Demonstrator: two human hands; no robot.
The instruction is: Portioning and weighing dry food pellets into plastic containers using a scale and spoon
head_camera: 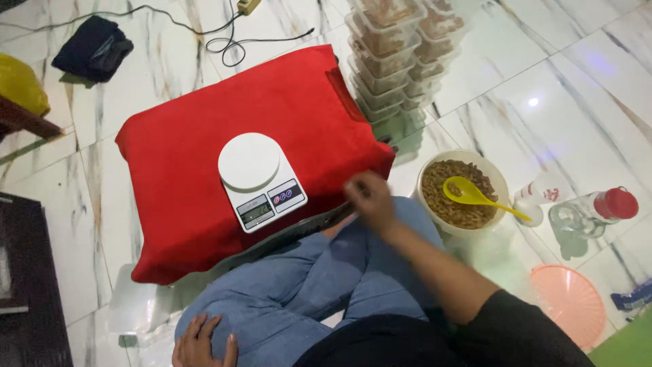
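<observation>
I sit cross-legged in blue jeans before a low table under a red cloth (204,183). On it stands a white kitchen scale (259,179) with a round plate and a small display. My right hand (370,197) hovers, blurred, at the cloth's near right edge, between the scale and a white bowl (500,182) of brown snack pieces; its fingers look loosely curled and I see nothing in them. A yellow spoon (472,196) lies in the bowl. My left hand (202,343) rests flat on my left knee, fingers spread.
Two stacks of filled clear plastic containers (397,54) stand behind the table at right. A clear bottle with a red cap (598,209), a white bottle (540,194) and a pink lid (569,302) lie right of the bowl. A cable, dark cloth (94,47) and yellow bag (20,83) lie far left.
</observation>
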